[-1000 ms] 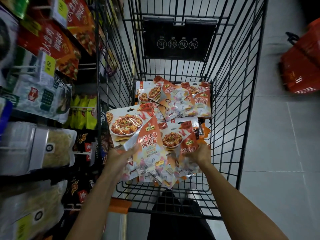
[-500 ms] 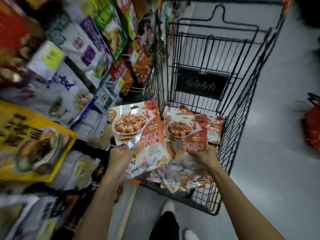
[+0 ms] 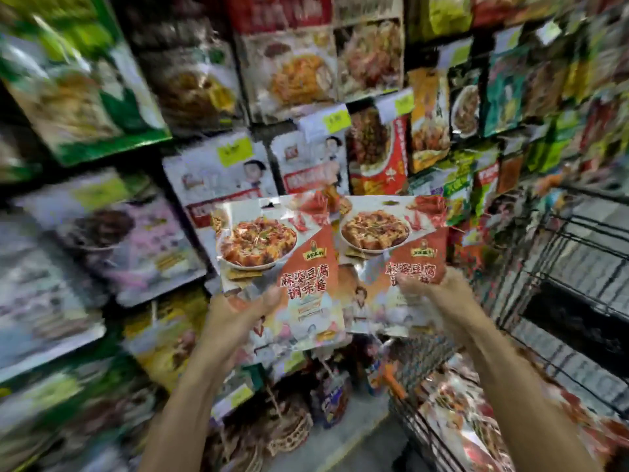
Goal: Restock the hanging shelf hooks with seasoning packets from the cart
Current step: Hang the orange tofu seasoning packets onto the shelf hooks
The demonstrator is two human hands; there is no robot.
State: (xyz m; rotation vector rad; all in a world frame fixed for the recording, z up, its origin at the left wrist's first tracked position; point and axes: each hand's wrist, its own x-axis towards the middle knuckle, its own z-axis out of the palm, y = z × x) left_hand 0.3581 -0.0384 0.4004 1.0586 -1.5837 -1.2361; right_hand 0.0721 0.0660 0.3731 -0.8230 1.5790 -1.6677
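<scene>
Holding packets (image 3: 272, 247) up at centre before shelf (image 3: 262, 131) at 12 o'clock, pinched thumb-on-front by left hand (image 3: 235, 311) and right hand (image 3: 432, 287). Not yet hung; more lying in cart (image 3: 575, 321) at 4 o'clock.

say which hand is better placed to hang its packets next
Left, probably: the left hand grips the left packets squarely before the hanging shelf, while the right hand holds the right packets nearer the cart.
</scene>
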